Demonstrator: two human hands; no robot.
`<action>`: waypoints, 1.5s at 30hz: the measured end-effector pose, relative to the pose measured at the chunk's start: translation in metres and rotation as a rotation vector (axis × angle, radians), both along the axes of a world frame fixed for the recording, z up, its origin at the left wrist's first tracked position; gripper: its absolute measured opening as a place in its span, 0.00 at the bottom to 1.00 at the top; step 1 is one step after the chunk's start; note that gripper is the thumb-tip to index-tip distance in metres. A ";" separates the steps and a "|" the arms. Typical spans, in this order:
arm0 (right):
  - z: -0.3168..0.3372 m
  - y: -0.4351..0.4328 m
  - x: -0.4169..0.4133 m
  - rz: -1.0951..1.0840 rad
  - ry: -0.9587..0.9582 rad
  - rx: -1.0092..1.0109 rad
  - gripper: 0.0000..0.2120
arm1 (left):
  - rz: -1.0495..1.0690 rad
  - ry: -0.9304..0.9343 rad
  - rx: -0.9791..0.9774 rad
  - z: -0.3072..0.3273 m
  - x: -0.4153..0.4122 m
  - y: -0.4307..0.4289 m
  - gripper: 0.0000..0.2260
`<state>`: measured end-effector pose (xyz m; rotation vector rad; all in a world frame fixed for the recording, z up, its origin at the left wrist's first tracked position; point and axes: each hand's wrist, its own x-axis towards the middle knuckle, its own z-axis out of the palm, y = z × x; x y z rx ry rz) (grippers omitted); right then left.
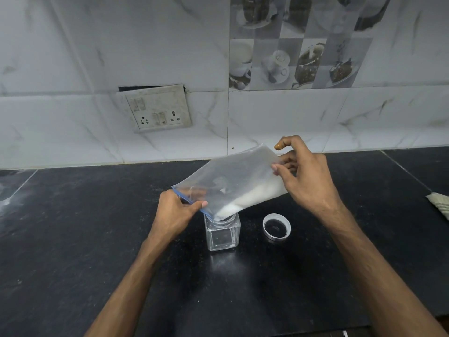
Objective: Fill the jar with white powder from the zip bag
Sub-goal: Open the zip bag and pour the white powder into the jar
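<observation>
Two bare forearms, no sleeves, rings or watch; left hand (175, 210) and right hand (306, 175) ungloved, nails short.

No readable text, brand, number or sign anywhere. Zip bag (233, 181), jar (222, 233), lid (276, 227) unlabelled. Switch plate (158, 109) unmarked. Wall tiles picture-only.
</observation>
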<state>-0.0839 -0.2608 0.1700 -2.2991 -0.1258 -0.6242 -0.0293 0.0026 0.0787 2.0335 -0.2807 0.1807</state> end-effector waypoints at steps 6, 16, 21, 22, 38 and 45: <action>0.001 0.000 -0.001 -0.004 -0.011 0.000 0.16 | -0.007 0.006 0.000 0.000 -0.001 0.000 0.11; 0.001 -0.001 -0.001 -0.001 -0.028 -0.004 0.15 | -0.016 -0.001 -0.007 0.000 0.000 -0.001 0.12; 0.000 0.000 -0.001 0.008 -0.027 -0.001 0.15 | -0.010 -0.011 0.012 -0.002 0.002 0.001 0.13; 0.000 0.000 -0.001 0.010 -0.027 -0.001 0.15 | -0.013 -0.013 0.020 -0.002 0.002 0.001 0.14; 0.001 -0.001 0.001 0.009 -0.038 -0.012 0.14 | -0.024 0.040 0.009 -0.001 -0.003 -0.004 0.15; -0.001 -0.001 0.000 0.010 -0.035 -0.011 0.14 | -0.018 0.035 0.014 -0.001 -0.002 -0.004 0.16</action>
